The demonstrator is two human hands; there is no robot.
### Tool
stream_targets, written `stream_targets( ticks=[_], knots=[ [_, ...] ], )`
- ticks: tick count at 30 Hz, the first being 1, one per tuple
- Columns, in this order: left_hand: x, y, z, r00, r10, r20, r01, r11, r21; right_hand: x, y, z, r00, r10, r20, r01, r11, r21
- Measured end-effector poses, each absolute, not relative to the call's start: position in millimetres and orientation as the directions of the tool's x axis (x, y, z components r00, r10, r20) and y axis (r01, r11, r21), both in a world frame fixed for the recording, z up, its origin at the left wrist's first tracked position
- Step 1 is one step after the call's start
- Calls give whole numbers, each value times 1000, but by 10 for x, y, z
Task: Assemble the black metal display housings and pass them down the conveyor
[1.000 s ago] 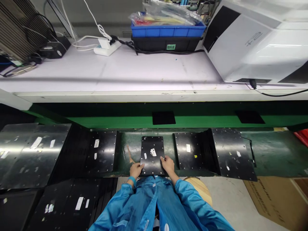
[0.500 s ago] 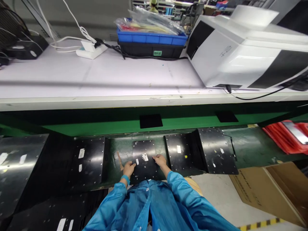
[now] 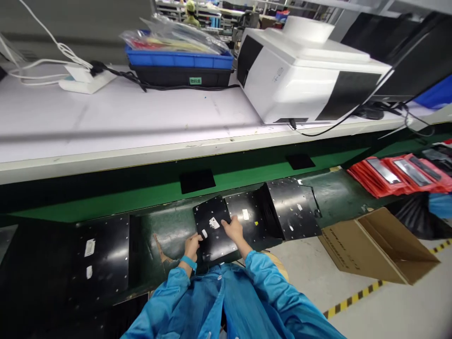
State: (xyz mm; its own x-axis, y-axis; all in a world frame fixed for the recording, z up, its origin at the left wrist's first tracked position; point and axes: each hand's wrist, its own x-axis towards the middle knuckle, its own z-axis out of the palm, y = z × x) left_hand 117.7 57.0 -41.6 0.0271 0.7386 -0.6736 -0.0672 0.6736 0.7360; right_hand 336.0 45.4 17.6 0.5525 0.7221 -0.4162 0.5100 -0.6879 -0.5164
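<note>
On the long white bench top (image 3: 106,127) at the back sits a big white machine (image 3: 303,70), smooth and boxy, and left of it a blue tray (image 3: 176,59) full of crinkly clear bags. Below the bench runs the green belt (image 3: 169,230), dark and a bit shiny, with flat black plates lying in a row along it. A wide plate (image 3: 102,252) lies toward the belt's left end and another plate (image 3: 247,219) lies just right of the middle. Between them, at the belt's near edge, is the small black plate (image 3: 213,233), turned a little crooked and touching the plate on its right. The left hand (image 3: 192,245) is closed on its near left edge, and the right hand (image 3: 233,230) is closed on its right edge. The plate looks thin, hard and slippery, with sharp square corners and tiny holes round the rim. It is best held by both edges, kept level, with fingers off the sticker (image 3: 213,222), and moved slowly so that it does not scrape the plate beside it. The sticker is white, papery and a bit torn.
</note>
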Motion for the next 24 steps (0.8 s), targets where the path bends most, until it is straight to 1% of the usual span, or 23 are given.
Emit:
stream_targets(
  ticks=[3,8,11,14,17,18,20,21,23,24],
  knots=[
    [1645,605,-346,114,715,-690,-52,698,714,3915,460,290,624,682,-381,531,-728,-434],
    [2222,623,-233,248,670,-700,-30,727,685,4418,320,308,674,672,-308,576,-738,-351],
    [2338,618,-194,348,649,-676,-40,731,681,4420,180,212,634,727,-265,671,-687,-280],
    [2320,629,-167,498,572,-652,-59,773,632,4282,92,106,579,785,-220,755,-618,-220],
    [2244,637,-116,657,493,-570,-115,813,571,4067,148,47,504,835,-222,810,-546,-214],
    [2211,643,-92,690,496,-527,-131,802,583,3989,200,39,471,854,-222,829,-514,-218],
    [2109,680,-37,672,565,-478,-126,724,678,3844,326,28,394,895,-208,874,-435,-217],
    [2021,716,-8,616,629,-474,-107,663,741,3788,386,20,349,917,-195,899,-386,-205],
    [1711,813,58,427,774,-467,-54,538,841,3735,467,-14,243,957,-159,950,-268,-163],
    [1475,862,98,324,831,-452,-44,490,870,3745,482,-43,189,972,-137,969,-208,-136]
  ],
)
